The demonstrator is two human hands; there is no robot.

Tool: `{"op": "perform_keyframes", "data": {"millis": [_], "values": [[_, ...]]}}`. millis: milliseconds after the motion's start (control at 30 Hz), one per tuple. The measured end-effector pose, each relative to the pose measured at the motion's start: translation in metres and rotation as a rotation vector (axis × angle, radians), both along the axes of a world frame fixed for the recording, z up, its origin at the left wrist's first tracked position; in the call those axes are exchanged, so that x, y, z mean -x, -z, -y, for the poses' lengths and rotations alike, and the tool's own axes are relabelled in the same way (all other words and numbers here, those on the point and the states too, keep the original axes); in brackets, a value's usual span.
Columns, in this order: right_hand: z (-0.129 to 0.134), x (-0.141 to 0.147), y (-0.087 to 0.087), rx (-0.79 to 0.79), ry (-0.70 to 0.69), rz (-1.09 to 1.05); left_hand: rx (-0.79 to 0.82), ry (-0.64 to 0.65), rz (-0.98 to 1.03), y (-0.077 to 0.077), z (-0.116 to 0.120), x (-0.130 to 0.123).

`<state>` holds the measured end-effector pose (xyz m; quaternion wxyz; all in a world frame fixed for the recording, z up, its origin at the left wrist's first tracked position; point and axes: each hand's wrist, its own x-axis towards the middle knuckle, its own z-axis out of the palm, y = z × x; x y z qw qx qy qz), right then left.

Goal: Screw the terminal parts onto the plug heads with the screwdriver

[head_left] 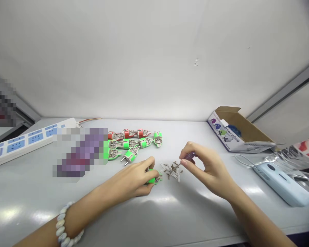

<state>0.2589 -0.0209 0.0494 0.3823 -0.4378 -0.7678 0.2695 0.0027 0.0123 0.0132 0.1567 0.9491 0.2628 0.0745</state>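
My left hand is closed around a green plug near the middle of the table. Between the fingers and thumb of my right hand is a screwdriver with a purple handle. Its thin shaft points down to the left, the tip over a loose pile of screws and small white plastic strips. The pile lies just right of the green plug. Behind my left hand, several open plugs with green and red parts lie in rows, their prongs showing.
A white power strip with blue sockets lies at the left, beside a blurred purple patch. At the right stand an open cardboard box, a light blue device with a strap and clear plastic packaging. A wall rises behind the table.
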Motion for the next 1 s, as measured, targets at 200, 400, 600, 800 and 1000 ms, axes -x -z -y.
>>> {"op": "perform_keyframes", "data": {"millis": [200, 400, 600, 800, 1000], "values": [[-0.001, 0.001, 0.004, 0.035, 0.027, 0.016, -0.008, -0.006, -0.021, 0.000, 0.000, 0.000], [-0.004, 0.001, 0.008, -0.039, 0.062, 0.017, 0.017, 0.002, 0.026, 0.001, 0.000, 0.001], [-0.004, 0.004, 0.015, -0.128, -0.118, 0.092, 0.078, -0.033, 0.091, 0.007, -0.002, 0.003], [-0.002, 0.012, 0.024, -0.167, -0.197, 0.257, 0.117, -0.067, 0.231, 0.004, -0.004, 0.002], [-0.001, 0.022, 0.034, -0.177, -0.209, 0.360, 0.077, -0.052, 0.277, 0.002, 0.001, 0.001]]}}
